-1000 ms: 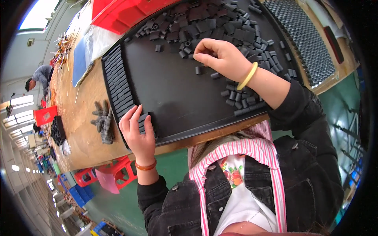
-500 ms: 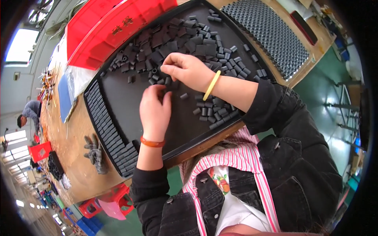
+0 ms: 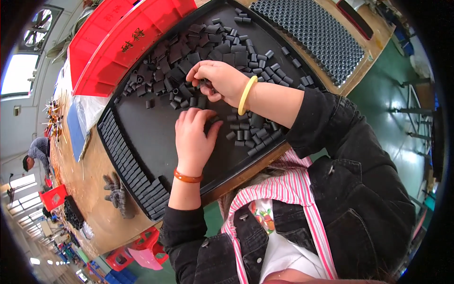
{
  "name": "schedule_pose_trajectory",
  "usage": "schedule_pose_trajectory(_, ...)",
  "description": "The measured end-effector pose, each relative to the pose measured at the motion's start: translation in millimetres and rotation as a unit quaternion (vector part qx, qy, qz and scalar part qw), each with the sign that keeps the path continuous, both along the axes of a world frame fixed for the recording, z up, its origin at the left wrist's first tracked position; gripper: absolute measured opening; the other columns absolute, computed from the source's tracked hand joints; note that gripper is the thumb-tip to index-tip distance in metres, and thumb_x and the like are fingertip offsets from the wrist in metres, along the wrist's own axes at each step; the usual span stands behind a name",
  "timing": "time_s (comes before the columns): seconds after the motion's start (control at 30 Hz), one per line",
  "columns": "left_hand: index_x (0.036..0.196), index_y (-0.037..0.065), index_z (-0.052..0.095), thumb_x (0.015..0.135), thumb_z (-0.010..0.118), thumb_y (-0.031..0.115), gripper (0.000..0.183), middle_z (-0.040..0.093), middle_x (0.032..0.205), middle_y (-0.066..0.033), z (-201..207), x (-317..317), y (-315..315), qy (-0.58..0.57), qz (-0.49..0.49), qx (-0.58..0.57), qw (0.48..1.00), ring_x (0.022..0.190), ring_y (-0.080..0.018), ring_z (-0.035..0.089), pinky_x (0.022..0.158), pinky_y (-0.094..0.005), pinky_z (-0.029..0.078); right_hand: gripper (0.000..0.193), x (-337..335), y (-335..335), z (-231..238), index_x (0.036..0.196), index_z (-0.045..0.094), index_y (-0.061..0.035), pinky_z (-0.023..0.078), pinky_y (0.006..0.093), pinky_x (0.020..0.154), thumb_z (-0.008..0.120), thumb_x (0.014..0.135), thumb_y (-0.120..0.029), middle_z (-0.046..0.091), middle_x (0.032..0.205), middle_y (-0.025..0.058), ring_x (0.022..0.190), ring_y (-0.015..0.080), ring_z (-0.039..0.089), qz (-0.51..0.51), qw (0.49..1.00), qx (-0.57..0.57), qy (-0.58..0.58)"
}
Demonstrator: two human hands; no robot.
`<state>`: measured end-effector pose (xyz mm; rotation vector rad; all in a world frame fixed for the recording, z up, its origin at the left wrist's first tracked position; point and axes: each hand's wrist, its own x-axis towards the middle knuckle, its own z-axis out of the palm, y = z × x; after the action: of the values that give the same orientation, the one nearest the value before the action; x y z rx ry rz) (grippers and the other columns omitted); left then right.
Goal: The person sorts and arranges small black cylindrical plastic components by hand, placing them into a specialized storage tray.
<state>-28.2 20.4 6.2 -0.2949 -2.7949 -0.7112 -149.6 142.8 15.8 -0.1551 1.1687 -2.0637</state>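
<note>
A large black tray (image 3: pixel 156 128) holds many short black tubes. Loose tubes (image 3: pixel 257 135) lie near its front right, and a heap of tubes mixed with flat-looking black pieces (image 3: pixel 194 45) spreads along the far side. Along the tray's left edge, more tubes stand in neat rows (image 3: pixel 120 149). My left hand (image 3: pixel 194 139), with an orange-red bangle, is over the middle, thumb and forefinger closed around a black tube. Just beyond it, my right hand (image 3: pixel 222 80), with a yellow bangle, curls over the heap. Small dark tubes show between its fingers, partly hidden.
Red plastic bins (image 3: pixel 123 45) stand behind the tray. A panel of packed metallic rings (image 3: pixel 312 38) lies at the far right. Grey gloves (image 3: pixel 118 196) rest on the wooden table left of the tray. Another person (image 3: pixel 39 154) bends over at the far left.
My left hand has shifted right and slightly nearer to me. My right hand has its fingers curled further in, with dark pieces now showing between them. The view has tilted slightly.
</note>
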Motion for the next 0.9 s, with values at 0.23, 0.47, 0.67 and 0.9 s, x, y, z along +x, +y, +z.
schedule_pose_trajectory(0.23,0.095,0.004,0.06,0.081,0.068,0.01,0.017,0.056,0.1,-0.0126,-1,-14,-16,0.1,0.188,0.023,0.977,0.091,-0.0287,0.058,0.08,-0.0379,0.047,0.017,7,0,-3,0.09,0.061,-0.0044,0.027,0.0192,0.043,0.054,0.091,-0.02,0.051,0.076,-0.0006,0.053,0.0044,0.039,0.031,0.999,0.027,0.01)
schedule_pose_trajectory(0.47,0.098,0.004,0.059,0.083,0.066,0.008,0.017,0.053,0.109,-0.012,-2,-18,-13,-0.035,0.142,0.127,0.981,0.078,-0.025,0.062,0.07,-0.0346,0.05,0.015,13,2,5,0.089,0.061,-0.0064,0.026,0.0178,0.042,0.056,0.092,-0.02,0.049,0.072,-0.0033,0.051,0.0025,0.037,0.043,0.996,0.053,0.063)
schedule_pose_trajectory(0.67,0.104,0.006,0.064,0.082,0.066,0.005,0.023,0.054,0.103,-0.0117,-13,-19,-17,-0.001,0.138,0.094,0.986,0.085,-0.027,0.06,0.073,-0.0351,0.051,0.014,11,-1,2,0.089,0.061,-0.006,0.026,0.018,0.042,0.056,0.092,-0.019,0.048,0.071,-0.0037,0.05,0.0022,0.036,0.037,0.995,0.055,0.079)
schedule_pose_trajectory(0.9,0.104,0.007,0.065,0.082,0.065,0.006,0.022,0.056,0.1,-0.0106,-7,-19,-14,0.001,0.166,0.043,0.985,0.087,-0.0281,0.059,0.075,-0.0351,0.049,0.013,7,1,-2,0.09,0.06,-0.0064,0.026,0.0185,0.043,0.056,0.092,-0.019,0.049,0.072,-0.0027,0.052,0.0032,0.037,0.049,0.995,0.063,0.061)
